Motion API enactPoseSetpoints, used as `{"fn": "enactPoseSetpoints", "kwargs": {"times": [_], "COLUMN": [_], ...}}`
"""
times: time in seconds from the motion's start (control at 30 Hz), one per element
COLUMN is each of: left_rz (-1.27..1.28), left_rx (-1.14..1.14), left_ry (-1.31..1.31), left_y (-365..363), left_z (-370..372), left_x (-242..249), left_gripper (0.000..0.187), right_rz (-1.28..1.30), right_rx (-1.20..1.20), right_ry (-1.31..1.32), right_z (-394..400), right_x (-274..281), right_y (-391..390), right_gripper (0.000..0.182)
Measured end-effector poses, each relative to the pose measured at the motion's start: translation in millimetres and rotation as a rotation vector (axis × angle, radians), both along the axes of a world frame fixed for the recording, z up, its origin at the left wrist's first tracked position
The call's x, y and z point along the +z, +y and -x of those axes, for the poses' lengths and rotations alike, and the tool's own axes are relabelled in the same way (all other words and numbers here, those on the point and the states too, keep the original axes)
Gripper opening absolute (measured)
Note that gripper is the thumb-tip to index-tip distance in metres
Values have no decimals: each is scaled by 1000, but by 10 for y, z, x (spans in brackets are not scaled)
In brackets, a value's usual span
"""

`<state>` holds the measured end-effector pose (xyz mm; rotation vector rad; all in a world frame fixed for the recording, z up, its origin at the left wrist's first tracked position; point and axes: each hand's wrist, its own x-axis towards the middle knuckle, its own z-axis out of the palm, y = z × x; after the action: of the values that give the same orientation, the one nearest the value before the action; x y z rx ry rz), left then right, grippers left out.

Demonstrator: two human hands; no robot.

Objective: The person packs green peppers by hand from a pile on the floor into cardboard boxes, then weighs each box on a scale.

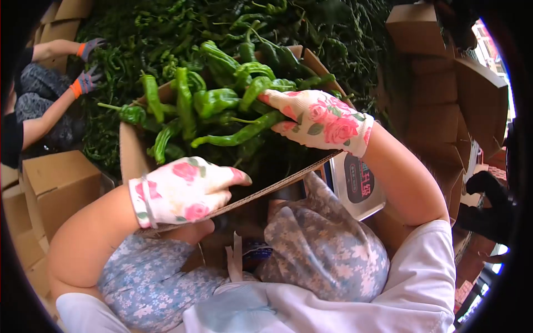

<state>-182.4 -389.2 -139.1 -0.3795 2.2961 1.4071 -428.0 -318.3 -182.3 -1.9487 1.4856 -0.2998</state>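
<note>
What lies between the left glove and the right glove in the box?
In the head view, green peppers and the shadowed inside of the cardboard box lie between the left hand and right hand.

Produce-packing area: broad heap of loose green peppers (150, 33), cardboard boxes (69, 177) at its sides, gloved co-worker (41, 100) alongside.

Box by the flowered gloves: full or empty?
Not empty: green peppers heap above the rim of the box. How deep they go, I cannot tell.
</note>
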Motion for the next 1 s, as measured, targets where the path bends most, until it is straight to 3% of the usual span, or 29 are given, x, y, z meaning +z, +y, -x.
{"fn": "enactPoseSetpoints", "kwargs": {"times": [0.03,0.1,0.13,0.17,0.2,0.27,0.3,0.33,0.4,0.5,0.53,0.6,0.63,0.73,0.8,0.87,1.0], "left_rz": [120,24,-2,-6,-27,172,107,58,-230,-364,-493,-468,-290,107,161,558,624], "left_rx": [-322,-262,-216,-181,-181,-106,-114,-12,236,310,467,520,273,-298,-320,-372,-333], "left_ry": [289,181,86,13,-1,65,-102,-44,-231,-53,-79,-40,-33,-10,-47,143,152], "left_y": [-22,54,102,103,114,116,80,98,95,125,142,103,29,63,179,303,219], "left_z": [42,142,153,165,178,218,280,309,477,495,470,452,431,489,444,407,460], "left_x": [-131,-272,-399,-466,-512,-529,-482,-488,-364,-425,-414,-400,-382,-319,-405,-537,-547], "left_gripper": [31,29,29,47,47,52,55,58,61,59,57,50,43,48,51,52,44], "right_rz": [-6,-12,115,238,253,209,184,374,372,346,336,403,417,491,558,475,383], "right_rx": [0,-22,-44,-68,-107,-55,-30,-80,-76,-23,-11,-45,-49,-99,-111,-73,7], "right_ry": [45,111,143,171,193,96,48,37,-30,-68,-76,-80,-85,-83,-76,-77,-65], "right_z": [5,45,85,132,162,194,210,176,229,252,233,172,149,120,137,138,166], "right_x": [51,129,158,193,278,303,315,205,189,204,195,146,139,109,85,144,190], "right_y": [7,63,138,230,322,578,705,853,1004,1168,1222,1252,1249,1225,1211,1202,1197], "right_gripper": [52,53,52,51,43,26,22,26,22,28,30,31,32,32,33,27,25]}}
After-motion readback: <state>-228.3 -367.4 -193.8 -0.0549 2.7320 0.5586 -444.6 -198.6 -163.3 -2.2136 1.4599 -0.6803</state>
